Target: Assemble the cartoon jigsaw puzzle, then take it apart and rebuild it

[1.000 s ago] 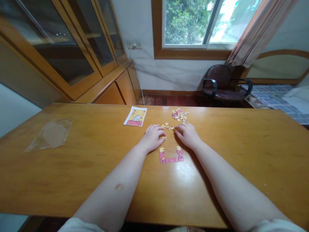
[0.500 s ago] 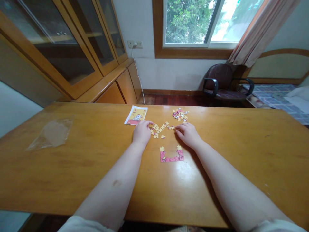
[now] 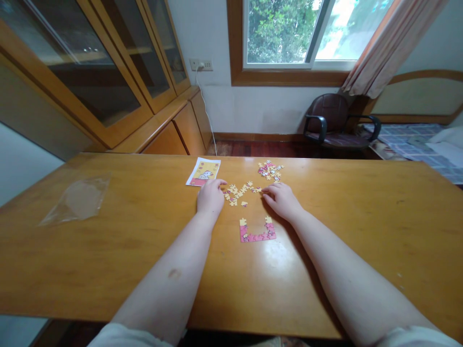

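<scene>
Loose yellow jigsaw pieces (image 3: 239,193) lie between my two hands on the wooden table. My left hand (image 3: 211,197) rests at their left edge, fingers stretched loosely, with no piece visible in it. On the other side, my right hand (image 3: 281,197) has its fingertips beside the rightmost loose pieces; its fingers are slightly bent and apart. Nearer to me lies a joined U-shaped puzzle section (image 3: 257,237), pink along the bottom with yellow upper ends. Just beyond my left hand is a picture card (image 3: 204,171) showing a white figure on yellow and pink.
A second heap of mixed pieces (image 3: 270,170) sits near the table's far edge. A clear plastic bag (image 3: 81,198) lies at left on the table (image 3: 152,202). Behind stand a glass-door cabinet (image 3: 152,106) and an armchair (image 3: 331,120).
My left hand has shifted very slightly left, away from the loose pieces. My right hand and the joined section look unchanged.
</scene>
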Tool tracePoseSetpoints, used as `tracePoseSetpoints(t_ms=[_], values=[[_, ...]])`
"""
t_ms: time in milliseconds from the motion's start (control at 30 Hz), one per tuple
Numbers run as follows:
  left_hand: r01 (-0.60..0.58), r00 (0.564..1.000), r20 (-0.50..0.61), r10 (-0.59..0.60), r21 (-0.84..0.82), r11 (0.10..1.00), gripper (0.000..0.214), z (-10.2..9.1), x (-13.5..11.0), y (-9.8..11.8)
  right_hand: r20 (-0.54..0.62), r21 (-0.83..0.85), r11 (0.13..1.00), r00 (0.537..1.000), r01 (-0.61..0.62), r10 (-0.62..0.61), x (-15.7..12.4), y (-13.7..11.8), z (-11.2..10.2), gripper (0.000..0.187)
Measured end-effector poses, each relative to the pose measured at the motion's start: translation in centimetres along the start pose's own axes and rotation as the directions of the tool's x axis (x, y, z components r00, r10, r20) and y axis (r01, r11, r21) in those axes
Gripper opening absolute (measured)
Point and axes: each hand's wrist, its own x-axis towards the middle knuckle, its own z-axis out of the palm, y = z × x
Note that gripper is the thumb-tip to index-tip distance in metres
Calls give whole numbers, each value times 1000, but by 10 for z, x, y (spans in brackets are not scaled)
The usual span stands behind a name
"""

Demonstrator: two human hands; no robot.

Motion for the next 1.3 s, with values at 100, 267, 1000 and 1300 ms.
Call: tracePoseSetpoints(t_ms=[100, 267, 1000, 1300], values=[[-2, 999, 38, 1, 24, 1000, 27, 3, 0, 0, 7, 3, 1000, 1000, -5, 5, 0, 0, 0, 21], [-47, 992, 118, 30, 138, 989, 22, 4, 0, 2, 3, 14, 1000, 1000, -5, 5, 1, -1, 0, 19], [62, 977, 207, 51, -502, 862, 10, 12, -7, 22, -97, 128, 981, 986, 147, -135, -1, -5, -4, 18], [71, 934, 308, 178, -650, 756, 14, 16, -21, 38, -115, 185, 922, 939, 341, -324, -3, -13, -8, 15]])
